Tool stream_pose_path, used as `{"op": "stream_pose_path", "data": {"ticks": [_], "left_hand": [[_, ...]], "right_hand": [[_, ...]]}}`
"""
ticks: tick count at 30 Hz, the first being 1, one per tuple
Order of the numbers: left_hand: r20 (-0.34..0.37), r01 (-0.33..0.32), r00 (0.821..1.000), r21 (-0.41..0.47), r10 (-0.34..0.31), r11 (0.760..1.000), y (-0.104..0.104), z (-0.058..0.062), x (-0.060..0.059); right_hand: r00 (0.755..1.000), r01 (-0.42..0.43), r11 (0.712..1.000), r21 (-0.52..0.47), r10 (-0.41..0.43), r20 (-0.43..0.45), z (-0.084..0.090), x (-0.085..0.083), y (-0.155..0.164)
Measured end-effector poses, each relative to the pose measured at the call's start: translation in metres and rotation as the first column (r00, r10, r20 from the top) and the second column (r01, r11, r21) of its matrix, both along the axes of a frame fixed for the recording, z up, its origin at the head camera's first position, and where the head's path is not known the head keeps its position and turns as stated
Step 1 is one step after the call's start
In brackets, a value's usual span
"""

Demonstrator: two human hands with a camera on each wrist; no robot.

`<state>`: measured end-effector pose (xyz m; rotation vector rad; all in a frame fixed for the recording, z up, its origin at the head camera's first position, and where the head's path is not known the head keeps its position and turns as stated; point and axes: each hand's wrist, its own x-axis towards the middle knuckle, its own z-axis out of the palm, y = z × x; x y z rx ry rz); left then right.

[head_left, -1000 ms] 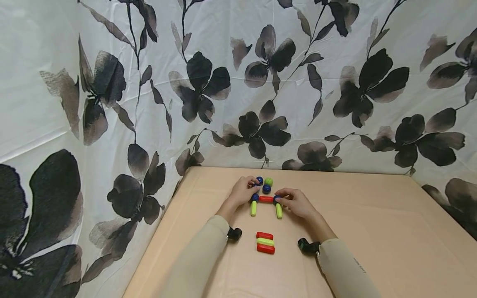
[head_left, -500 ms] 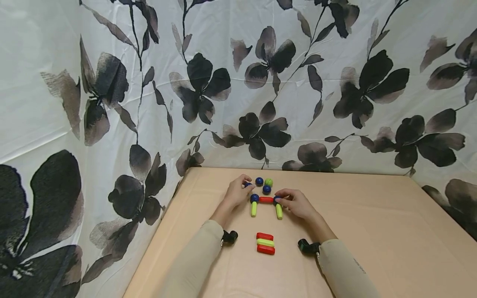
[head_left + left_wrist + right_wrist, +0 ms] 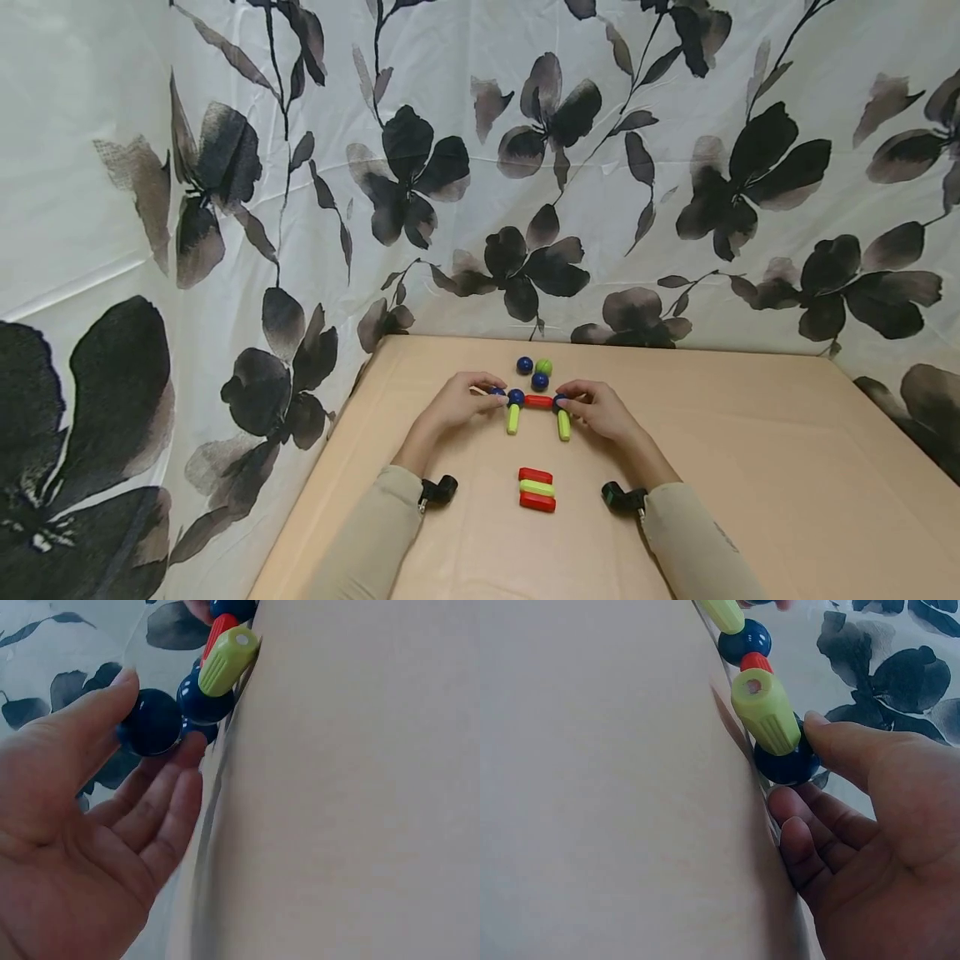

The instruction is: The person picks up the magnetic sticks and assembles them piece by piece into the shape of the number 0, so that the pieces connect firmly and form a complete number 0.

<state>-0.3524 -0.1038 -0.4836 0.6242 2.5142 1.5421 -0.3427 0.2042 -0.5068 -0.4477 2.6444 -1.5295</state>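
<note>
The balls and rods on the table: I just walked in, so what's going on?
A person's left hand pinches a blue ball beside a frame: one red rod between two blue balls, each bearing a lime rod. The right hand holds the frame's right ball. Beyond lie two more blue balls and a green ball; nearer, three rods lie together.

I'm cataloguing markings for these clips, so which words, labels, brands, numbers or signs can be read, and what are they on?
No text can be read.
Right sleeve: a small dark mark, too small to read.
Yellow-green stick in the right wrist view: grooves, no visible lettering.
Blue ball in the left hand: glints only.
Backdrop cloth: printed flowers and leaves, no words visible.
</note>
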Motion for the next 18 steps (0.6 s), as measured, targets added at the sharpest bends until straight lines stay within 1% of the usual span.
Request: {"op": "stream_pose_path", "data": {"ticks": [3,6,10,13,18], "left_hand": [[0.005,0.063,0.998,-0.034,-0.063,0.997,-0.0046,-0.0016,0.0013],[0.020,0.111,0.994,-0.042,-0.110,0.993,-0.0071,-0.0033,0.0018],[0.064,0.148,0.987,-0.034,-0.146,0.988,-0.0090,-0.0010,0.0026],[0.077,0.178,0.982,-0.040,-0.174,0.983,-0.0096,0.0009,0.0034],[0.101,0.233,0.969,-0.089,-0.224,0.968,-0.0094,0.0023,0.0047]], "right_hand": [[1.000,-0.020,1.000,0.001,0.020,0.005,0.0011,0.0015,0.0010],[1.000,-0.022,1.000,0.007,0.022,0.014,0.0030,0.0031,0.0004],[1.000,-0.008,1.000,0.010,0.007,0.017,0.0050,0.0035,0.0002],[1.000,-0.003,1.000,0.008,0.003,0.022,0.0050,0.0034,0.0006],[1.000,-0.007,1.000,0.015,0.007,0.018,0.0050,0.0035,0.0015]]}}
